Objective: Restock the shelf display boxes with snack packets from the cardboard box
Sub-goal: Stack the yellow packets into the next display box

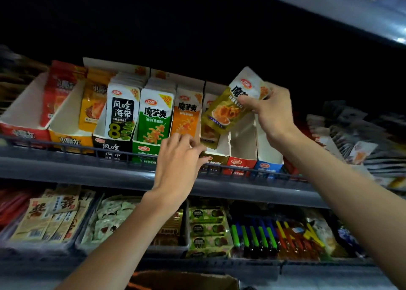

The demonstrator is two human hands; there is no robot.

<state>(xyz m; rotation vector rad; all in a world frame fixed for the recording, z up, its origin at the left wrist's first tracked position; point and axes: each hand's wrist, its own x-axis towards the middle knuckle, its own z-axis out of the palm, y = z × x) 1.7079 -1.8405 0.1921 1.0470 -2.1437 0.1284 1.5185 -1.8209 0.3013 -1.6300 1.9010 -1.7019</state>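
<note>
Dim shop aisle, grey tiered shelving across the whole view. Nearest, at the bottom edge, the open top of a brown cardboard box (175, 278), contents not visible. Above it, two bare forearms reaching up and forward. Behind them, a lower shelf (219, 267) crowded with trays of flat packets, green-labelled packs and bright coloured sticks.

Left hand (178, 164) at the wire rail (66, 145) of the middle shelf, fingers spread and loosely bent, fingertips against the front of the gold display box (214, 157); no firm grip discernible. Right hand (272, 116) higher and to the right, thumb and fingers pinching the upper part of a gold snack packet (228, 109), tilted, lower end over the gold display box, with like packets upright further back.

To the right, red display box (241, 163) and blue display box (268, 166), white inner walls showing. To the left, orange packets (187, 118), green display box (146, 151) and black display box (109, 147), packed upright. Farthest, underside of an upper shelf (329, 6) in the top right corner.
</note>
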